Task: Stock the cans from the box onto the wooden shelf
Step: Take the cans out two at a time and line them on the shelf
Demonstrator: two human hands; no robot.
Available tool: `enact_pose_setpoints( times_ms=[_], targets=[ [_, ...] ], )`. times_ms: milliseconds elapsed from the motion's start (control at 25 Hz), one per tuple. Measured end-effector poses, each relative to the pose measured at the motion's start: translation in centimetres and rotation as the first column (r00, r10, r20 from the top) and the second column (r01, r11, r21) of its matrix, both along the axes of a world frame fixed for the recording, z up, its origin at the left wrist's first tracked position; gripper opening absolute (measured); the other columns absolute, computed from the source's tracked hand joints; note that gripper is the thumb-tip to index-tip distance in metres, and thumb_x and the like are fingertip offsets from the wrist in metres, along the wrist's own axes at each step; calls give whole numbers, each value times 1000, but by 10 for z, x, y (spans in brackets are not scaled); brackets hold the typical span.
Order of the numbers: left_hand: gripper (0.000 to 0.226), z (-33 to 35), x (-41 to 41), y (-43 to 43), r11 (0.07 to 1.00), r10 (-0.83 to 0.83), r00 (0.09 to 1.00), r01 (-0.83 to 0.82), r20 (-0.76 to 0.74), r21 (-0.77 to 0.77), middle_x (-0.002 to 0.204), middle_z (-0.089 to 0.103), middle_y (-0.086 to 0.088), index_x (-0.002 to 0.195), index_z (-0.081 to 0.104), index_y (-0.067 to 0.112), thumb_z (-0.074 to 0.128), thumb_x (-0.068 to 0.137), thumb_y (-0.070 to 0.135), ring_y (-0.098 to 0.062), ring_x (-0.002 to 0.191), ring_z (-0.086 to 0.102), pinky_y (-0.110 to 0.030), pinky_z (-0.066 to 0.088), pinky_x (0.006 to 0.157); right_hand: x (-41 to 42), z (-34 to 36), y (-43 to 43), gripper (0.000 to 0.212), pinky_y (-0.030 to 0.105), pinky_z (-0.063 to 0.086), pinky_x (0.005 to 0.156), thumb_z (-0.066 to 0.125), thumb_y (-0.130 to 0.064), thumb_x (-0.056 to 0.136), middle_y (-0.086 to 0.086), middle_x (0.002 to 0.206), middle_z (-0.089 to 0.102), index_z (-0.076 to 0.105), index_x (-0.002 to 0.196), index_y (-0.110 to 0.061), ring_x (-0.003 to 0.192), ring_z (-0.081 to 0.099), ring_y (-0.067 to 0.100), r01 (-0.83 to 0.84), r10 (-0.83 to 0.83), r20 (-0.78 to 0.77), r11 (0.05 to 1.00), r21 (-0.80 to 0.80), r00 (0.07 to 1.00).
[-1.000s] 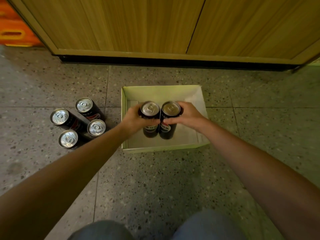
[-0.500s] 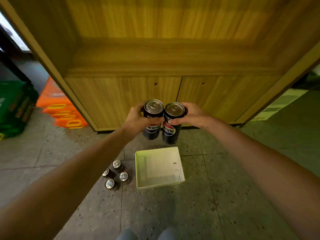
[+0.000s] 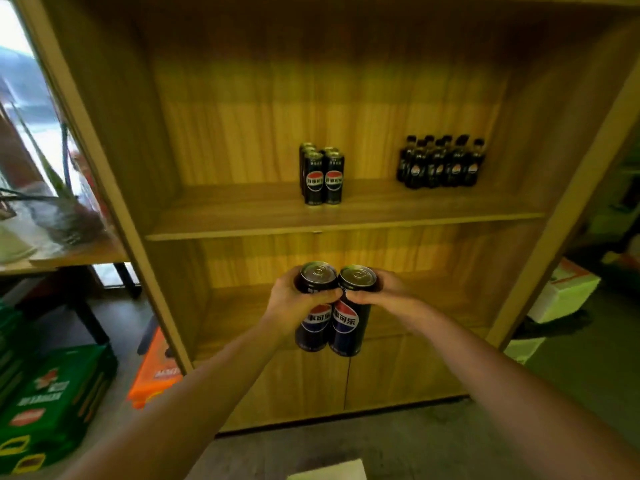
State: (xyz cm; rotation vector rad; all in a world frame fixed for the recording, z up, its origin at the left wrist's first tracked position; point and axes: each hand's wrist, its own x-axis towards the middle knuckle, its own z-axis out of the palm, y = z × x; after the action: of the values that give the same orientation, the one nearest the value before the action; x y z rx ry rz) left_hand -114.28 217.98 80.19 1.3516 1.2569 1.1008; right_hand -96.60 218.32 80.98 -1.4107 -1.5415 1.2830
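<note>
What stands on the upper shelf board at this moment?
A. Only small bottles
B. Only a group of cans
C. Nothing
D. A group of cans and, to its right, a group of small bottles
D: the group of cans stands mid-shelf, and the dark small bottles cluster further right on the upper shelf board.

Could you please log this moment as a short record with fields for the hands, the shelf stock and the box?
left hand: grips one tall black metal can, upright
right hand: grips a second black can, touching the first
wooden shelf: cluster of matching black cans mid-board; group of small dark bottles to their right
pale cardboard box: only a corner shows at the bottom edge
</note>
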Motion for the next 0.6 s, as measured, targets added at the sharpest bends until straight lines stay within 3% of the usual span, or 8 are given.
enact_pose_setpoints(
  times_ms=[160,280,440,600],
  targets=[
    [54,51,8,21,999,28,1000,-28,6,45,97,63,2,112,59,12,81,64,13,-14,90,60,-27,46,78,-5,52,14,58,28,40,90,76,-21,69,-4,116,59,54,122,-14,112,52,16,96,-97,-1,991,94,995],
    [53,66,15,54,997,54,998,-55,22,62,104,67,-3,111,61,11,82,62,16,-19,94,63,-31,48,82,0,71,45,67,30,40,91,77,-21,69,5,129,54,46,128,-12,120,49,23,137,-135,-24,983,121,991],
    [56,74,29,117,994,96,995,-98,41,52,107,67,-4,112,61,12,83,61,18,-18,95,62,-31,48,83,19,79,118,60,29,45,86,77,-20,69,7,129,55,48,121,-14,106,52,17,94,-96,5,984,151,995],
    [54,76,43,186,987,157,986,-159,60,26,107,68,-5,111,62,11,83,61,15,-15,87,63,-24,47,72,31,82,204,60,32,41,92,74,-16,71,6,133,51,47,124,-14,117,48,20,15,-19,22,987,159,1000]
  ],
)
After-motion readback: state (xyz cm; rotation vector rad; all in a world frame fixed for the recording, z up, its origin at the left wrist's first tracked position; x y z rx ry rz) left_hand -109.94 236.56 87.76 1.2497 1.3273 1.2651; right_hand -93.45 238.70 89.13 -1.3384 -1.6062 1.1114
